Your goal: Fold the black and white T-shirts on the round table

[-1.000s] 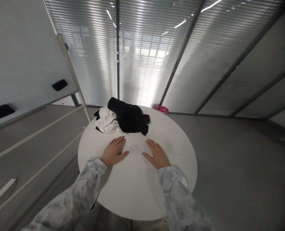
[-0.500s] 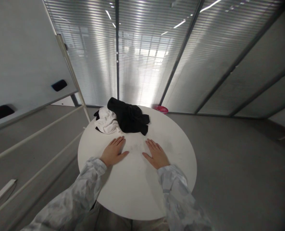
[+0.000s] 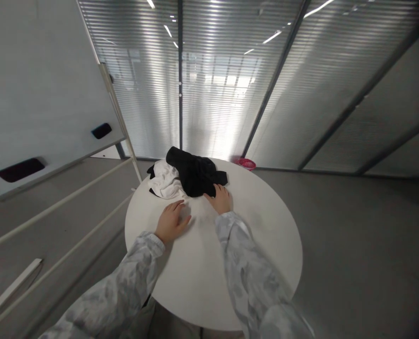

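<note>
A crumpled black garment (image 3: 195, 173) lies at the far side of the round white table (image 3: 202, 282). Beside it on the left, partly under it, is a bunched white garment (image 3: 167, 181) with dark bits showing around it. My right hand (image 3: 221, 200) touches the near edge of the black garment, thumb and fingers apart, and I see no firm hold. Short of the white garment, my left hand (image 3: 172, 221) rests low over the tabletop, fingers spread and holding nothing. The exact type of each garment cannot be made out.
A whiteboard (image 3: 46, 103) on a pale metal frame (image 3: 78, 190) stands to the left, with two black erasers (image 3: 20, 169) on it. Behind the table is a ribbed glass wall (image 3: 216, 108). A red basket (image 3: 246, 163) shows just past the table's far edge.
My right hand has moved forward and left from the tabletop to the black garment's edge. My left hand has lifted and curled slightly. The view has shifted a little.
</note>
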Available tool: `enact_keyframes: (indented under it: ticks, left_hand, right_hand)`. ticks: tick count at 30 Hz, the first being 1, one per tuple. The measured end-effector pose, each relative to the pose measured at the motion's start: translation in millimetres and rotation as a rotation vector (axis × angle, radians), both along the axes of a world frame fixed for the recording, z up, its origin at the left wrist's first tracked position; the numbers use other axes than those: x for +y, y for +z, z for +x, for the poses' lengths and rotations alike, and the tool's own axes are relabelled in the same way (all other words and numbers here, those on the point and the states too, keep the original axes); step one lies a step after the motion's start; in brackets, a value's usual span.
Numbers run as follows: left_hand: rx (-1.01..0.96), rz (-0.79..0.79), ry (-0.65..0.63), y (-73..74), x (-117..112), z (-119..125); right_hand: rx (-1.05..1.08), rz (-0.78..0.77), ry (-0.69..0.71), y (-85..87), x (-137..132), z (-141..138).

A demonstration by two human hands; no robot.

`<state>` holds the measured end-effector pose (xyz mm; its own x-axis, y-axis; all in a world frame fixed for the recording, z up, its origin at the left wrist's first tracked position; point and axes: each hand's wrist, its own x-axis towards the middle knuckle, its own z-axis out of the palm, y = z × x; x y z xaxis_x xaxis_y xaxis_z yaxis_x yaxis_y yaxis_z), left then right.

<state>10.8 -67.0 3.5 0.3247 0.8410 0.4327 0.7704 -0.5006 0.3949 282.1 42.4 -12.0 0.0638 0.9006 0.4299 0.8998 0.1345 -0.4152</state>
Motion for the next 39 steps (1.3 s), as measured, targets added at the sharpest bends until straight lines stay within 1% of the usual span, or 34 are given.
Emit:
enact_keyframes:
  ticks: [2, 5, 9, 11, 14, 16, 20, 22, 24, 27, 29, 31, 33, 35, 37, 39]
  left_hand:
    - [-0.005, -0.002, 0.012, -0.9, 0, 0]
    - [-0.036, 0.005, 0.017, 0.6, -1, -1]
    - [-0.102, 0.075, 0.039, 8.4, -3, 0]
    - [-0.122, 0.121, 0.059, 12.9, -1, 5]
    - [-0.128, 0.169, 0.062, 16.9, 11, 19]
    - [-0.107, 0.168, 0.031, 16.0, 23, 31]
    - [-0.016, 0.07, -0.068, 5.4, 49, 48]
    - [0.021, 0.013, -0.087, -0.6, 59, 50]
    - [0.027, -0.013, -0.09, -4.1, 64, 48]
    - [-0.014, -0.006, -0.075, -3.4, 67, 43]
    - [-0.064, 0.017, -0.018, -1.0, 66, 40]
    - [-0.104, 0.048, 0.058, 1.0, 65, 38]
    - [-0.121, 0.076, 0.116, 0.9, 66, 36]
    - [-0.113, 0.093, 0.146, -1.7, 69, 35]
    - [-0.097, 0.101, 0.156, -6.4, 72, 34]
    - [-0.088, 0.102, 0.148, -11.7, 75, 33]
  right_hand:
    - [0.016, -0.02, -0.012, 0.4, 6, 1]
    - [0.073, 0.053, -0.014, 5.2, 0, 7]
    - [0.207, 0.202, 0.057, 14.3, -24, 20]
    - [0.279, 0.275, 0.083, 17.5, -38, 29]
    - [0.372, 0.365, 0.051, 19.8, -57, 46]
    - [0.386, 0.376, 0.026, 21.2, -66, 57]
    - [0.324, 0.346, 0.023, 25.7, -74, 69]
    - [0.283, 0.314, 0.046, 26.0, -72, 68]
    - [0.224, 0.249, 0.073, 22.8, -68, 63]
    - [0.084, 0.104, 0.11, 12.8, -60, 54]
    - [-0.005, 0.027, 0.145, 6.2, -56, 53]
    - [-0.03, 0.009, 0.147, 1.6, -52, 57]
    - [0.053, 0.054, 0.077, -0.9, -50, 67]
    - [0.232, 0.14, -0.056, -2.0, -48, 80]
    - [0.442, 0.276, -0.197, -1.7, -46, 95]
    - [0.634, 0.453, -0.304, 1.2, -44, 108]
